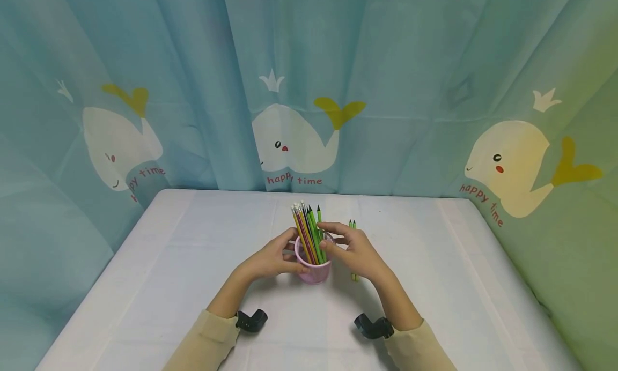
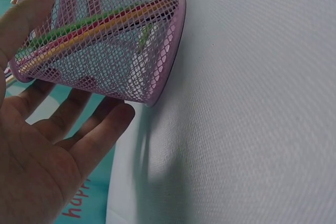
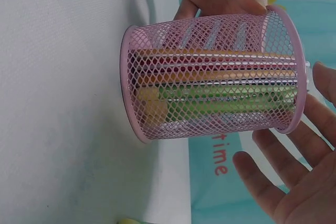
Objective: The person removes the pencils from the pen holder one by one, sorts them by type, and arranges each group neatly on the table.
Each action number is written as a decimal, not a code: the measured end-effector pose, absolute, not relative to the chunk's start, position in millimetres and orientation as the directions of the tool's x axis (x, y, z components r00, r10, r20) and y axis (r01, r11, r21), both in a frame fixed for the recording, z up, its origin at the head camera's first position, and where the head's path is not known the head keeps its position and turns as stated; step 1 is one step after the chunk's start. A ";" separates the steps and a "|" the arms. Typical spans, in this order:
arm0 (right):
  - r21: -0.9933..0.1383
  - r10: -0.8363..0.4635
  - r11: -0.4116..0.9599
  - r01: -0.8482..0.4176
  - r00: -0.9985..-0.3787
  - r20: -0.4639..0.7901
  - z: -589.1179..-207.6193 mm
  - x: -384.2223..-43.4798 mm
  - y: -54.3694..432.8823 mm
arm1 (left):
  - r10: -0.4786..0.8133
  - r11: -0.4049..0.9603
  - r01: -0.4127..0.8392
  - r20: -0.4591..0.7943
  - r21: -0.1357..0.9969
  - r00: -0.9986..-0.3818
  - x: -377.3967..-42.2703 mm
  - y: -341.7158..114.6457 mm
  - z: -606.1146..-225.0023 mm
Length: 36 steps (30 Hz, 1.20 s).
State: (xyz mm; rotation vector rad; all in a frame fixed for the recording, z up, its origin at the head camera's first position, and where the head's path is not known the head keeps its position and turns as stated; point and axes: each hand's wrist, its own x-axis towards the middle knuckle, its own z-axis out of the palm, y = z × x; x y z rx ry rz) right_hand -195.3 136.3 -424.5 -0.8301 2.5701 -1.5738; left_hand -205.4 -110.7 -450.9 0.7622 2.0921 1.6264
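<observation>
A pink mesh pencil cup (image 1: 315, 275) stands upright on the white table, between the two hands. Yellow-orange, dark red and green pencils (image 2: 100, 31) lean together inside it. My left hand (image 1: 269, 259) holds the cup from the left, thumb at the near side of its rim and fingers round the far side. Over on the right, my right hand (image 1: 356, 251) has its fingers spread loosely beside the rim, close to the green pencils (image 1: 315, 234). The right wrist view shows this hand's relaxed fingers (image 3: 273, 156) near the mesh, holding nothing.
Two green pencils (image 1: 354, 277) lie on the table (image 1: 193, 285) just right of the cup, partly hidden by the right hand and forearm. Behind the table's back edge hangs a blue-green curtain (image 1: 410, 65) with whale prints. Each wrist wears a black camera mount (image 1: 252, 321).
</observation>
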 end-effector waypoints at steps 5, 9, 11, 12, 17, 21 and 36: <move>-0.837 -0.437 0.323 -0.441 -0.854 0.281 -422.4 -195.5 137.3 | 0.623 0.176 0.175 0.028 0.969 -0.781 -205.1 -111.8 -450.5; -0.834 -0.421 0.320 -0.449 -0.856 0.300 -419.1 -194.8 138.7 | 0.621 0.178 0.172 0.025 0.969 -0.784 -205.2 -112.0 -450.1; -0.838 -0.407 0.313 -0.447 -0.860 0.307 -416.9 -194.2 139.5 | 0.620 0.183 0.173 0.023 0.968 -0.785 -205.5 -111.9 -450.1; -0.841 -0.399 0.308 -0.445 -0.863 0.310 -415.5 -193.7 140.1 | 0.619 0.187 0.174 0.022 0.967 -0.785 -205.6 -111.9 -450.1; -0.862 -0.373 0.264 -0.433 -0.870 0.323 -411.3 -193.8 143.2 | 0.614 0.198 0.172 0.015 0.965 -0.789 -205.4 -111.4 -449.4; -0.884 -0.356 0.210 -0.418 -0.875 0.329 -409.1 -194.6 145.9 | 0.616 0.189 0.175 0.022 0.966 -0.788 -204.8 -110.7 -448.6; -0.930 -0.236 -0.056 -0.362 -0.901 0.365 -404.3 -195.3 152.3 | 0.617 0.195 0.175 0.018 0.965 -0.786 -205.6 -110.9 -449.4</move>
